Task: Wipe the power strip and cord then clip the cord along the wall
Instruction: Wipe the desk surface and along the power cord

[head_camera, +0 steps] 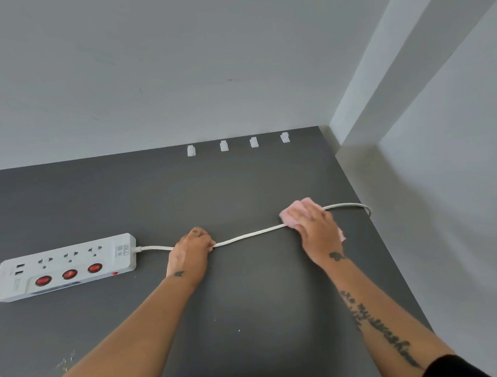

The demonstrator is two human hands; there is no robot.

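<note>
A white power strip point(65, 266) with three red switches lies at the left of the dark grey table point(246, 302). Its white cord point(249, 235) runs right across the table and curves off the right edge. My left hand point(191, 252) pinches the cord a short way from the strip. Further right, my right hand point(316, 228) presses a pink cloth point(292, 215) around the cord. Several white cable clips point(224, 145) stand in a row along the table's far edge, at the foot of the wall.
A grey wall rises behind the table and a white wall with a corner column point(407, 67) borders the right side. Small light specks point(65, 363) lie on the table at the near left.
</note>
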